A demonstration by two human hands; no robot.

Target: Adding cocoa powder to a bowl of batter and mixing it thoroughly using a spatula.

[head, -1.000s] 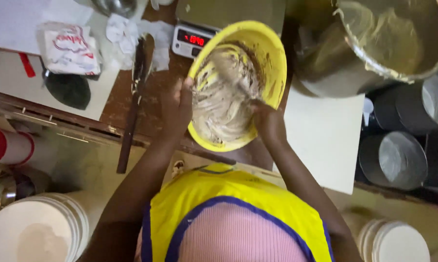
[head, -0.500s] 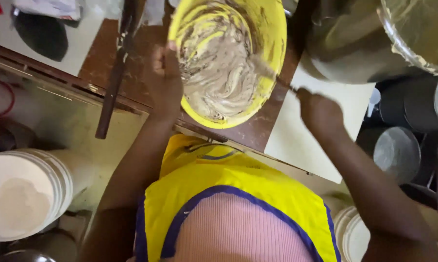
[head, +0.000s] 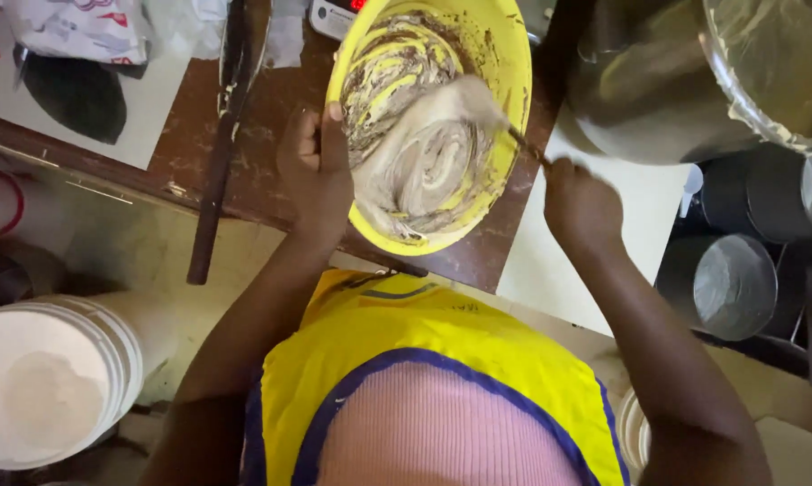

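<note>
A yellow bowl (head: 514, 63) of pale batter streaked with brown stands on the brown counter. My left hand (head: 316, 171) grips its left rim, thumb over the edge. My right hand (head: 581, 202) is just outside the bowl's right side, closed on the thin handle of a spatula (head: 525, 146). The spatula's blade, coated in batter, lies in the mix near the middle of the bowl. My yellow apron and pink top fill the lower part of the view.
A long dark wooden tool (head: 221, 135) lies left of the bowl. A white bucket of flour (head: 46, 378) sits low left. A large film-covered metal bowl (head: 694, 72) and round metal tins (head: 730, 283) stand at the right; a scale (head: 334, 13) is behind the bowl.
My right hand left the bowl's near rim and moved out to the right, holding the spatula. The batter shows more brown swirls. The view has shifted down and closer.
</note>
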